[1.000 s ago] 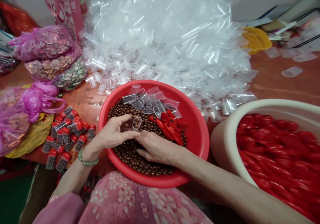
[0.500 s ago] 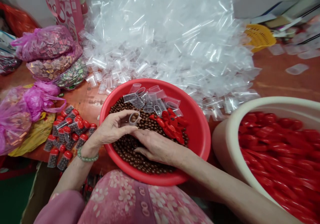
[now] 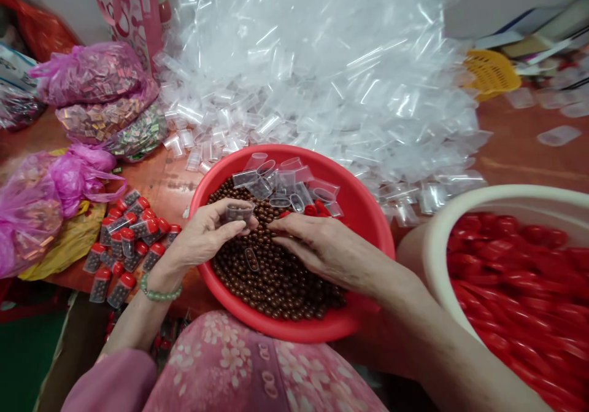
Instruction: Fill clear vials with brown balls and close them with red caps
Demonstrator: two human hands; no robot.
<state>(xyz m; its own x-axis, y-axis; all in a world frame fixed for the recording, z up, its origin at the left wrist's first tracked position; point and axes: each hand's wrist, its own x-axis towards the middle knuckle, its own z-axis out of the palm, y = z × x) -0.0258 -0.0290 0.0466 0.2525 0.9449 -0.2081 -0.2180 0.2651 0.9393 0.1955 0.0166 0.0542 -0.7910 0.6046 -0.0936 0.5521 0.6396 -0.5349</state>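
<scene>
My left hand (image 3: 205,235) pinches a small clear vial (image 3: 238,213) filled with brown balls, lying on its side over a red basin (image 3: 370,221). The basin holds brown balls (image 3: 276,286), several empty clear vials (image 3: 285,183) and red caps (image 3: 318,208) at its far side. My right hand (image 3: 324,249) lies over the red caps, fingertips drawn together and pointing left towards the held vial; whether they hold anything is hidden. One more clear vial (image 3: 251,258) lies mouth up among the balls below both hands.
A big heap of empty clear vials (image 3: 317,74) rises behind the basin. Several filled, red-capped vials (image 3: 123,243) lie at the left beside pink bags (image 3: 87,77). A cream tub (image 3: 464,203) of red caps (image 3: 519,264) stands at the right, a yellow basket (image 3: 490,71) beyond.
My right hand came up out of the brown balls and moved to the far right over the red caps. The left hand turned the filled vial onto its side.
</scene>
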